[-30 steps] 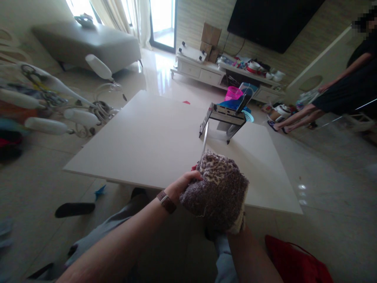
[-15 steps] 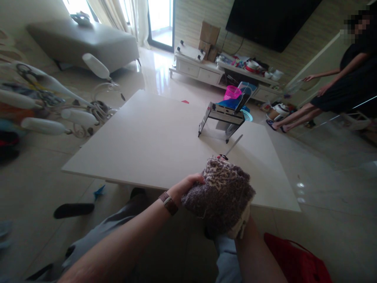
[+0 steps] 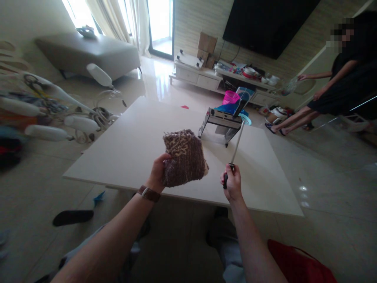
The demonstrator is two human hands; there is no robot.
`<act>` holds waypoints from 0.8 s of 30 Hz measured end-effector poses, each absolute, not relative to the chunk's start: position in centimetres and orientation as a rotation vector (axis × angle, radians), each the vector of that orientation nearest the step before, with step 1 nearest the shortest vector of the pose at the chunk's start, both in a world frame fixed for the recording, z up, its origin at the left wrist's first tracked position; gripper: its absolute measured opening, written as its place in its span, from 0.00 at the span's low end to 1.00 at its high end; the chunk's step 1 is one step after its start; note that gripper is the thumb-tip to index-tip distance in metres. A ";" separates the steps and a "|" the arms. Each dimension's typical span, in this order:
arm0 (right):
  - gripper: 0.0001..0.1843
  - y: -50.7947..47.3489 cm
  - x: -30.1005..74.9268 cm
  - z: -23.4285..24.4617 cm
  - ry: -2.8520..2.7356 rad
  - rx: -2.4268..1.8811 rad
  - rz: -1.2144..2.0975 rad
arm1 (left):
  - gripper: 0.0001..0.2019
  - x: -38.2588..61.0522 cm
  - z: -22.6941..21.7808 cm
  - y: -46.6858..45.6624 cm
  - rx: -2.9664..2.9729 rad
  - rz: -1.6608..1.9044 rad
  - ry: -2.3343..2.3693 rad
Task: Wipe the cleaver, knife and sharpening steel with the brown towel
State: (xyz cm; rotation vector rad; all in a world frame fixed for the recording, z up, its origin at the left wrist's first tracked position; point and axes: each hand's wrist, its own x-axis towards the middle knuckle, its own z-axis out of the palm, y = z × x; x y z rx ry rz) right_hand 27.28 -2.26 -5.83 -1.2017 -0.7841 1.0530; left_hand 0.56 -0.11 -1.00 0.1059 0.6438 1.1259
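Shaggy cloth (image 3: 184, 157) and slim tool (image 3: 236, 146) held over a white worktop (image 3: 123, 145)

A person's left hand (image 3: 159, 171) grips a folded, thick-piled cloth by its left edge, thumb pressed across the top and the other fingers hidden beneath. The bundle is roughly square with soft corners, its nap purplish brown and broken by cream squiggles, a pale edge showing at right. A flat brown band (image 3: 149, 193) with a light buckle circles the wrist.

Well to the cloth's right, the right hand (image 3: 233, 182) is curled closed around the tool's dark handle; the straight, thin metal shaft points up and away over the worktop. Both things are above the smooth, matte surface's near half.

Beyond them stands a boxy metal frame (image 3: 225, 115) on dark feet, the shaft's tip overlapping its right side in this view. Behind the frame are a bright pink latticed basket (image 3: 231, 97), glossy blue material (image 3: 224, 109) and a round, pale turquoise basket (image 3: 246, 119) pierced with holes. At right, another person (image 3: 347, 78) in dark clothing holds something clear and crinkled (image 3: 290, 86). A red fabric bag (image 3: 300, 261) slumps on the tiled floor (image 3: 321, 173), lower right.
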 end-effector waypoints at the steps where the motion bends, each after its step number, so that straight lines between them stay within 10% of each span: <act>1: 0.21 -2.6 26.8 -5.7 -0.842 -1.214 1.041 | 0.23 0.5 -0.9 0.1 0.095 1.203 0.656; 24: 0.11 -5.8 18.8 -4.2 -1.655 -1.478 0.905 | 0.18 4.0 -2.8 1.4 0.186 1.101 0.545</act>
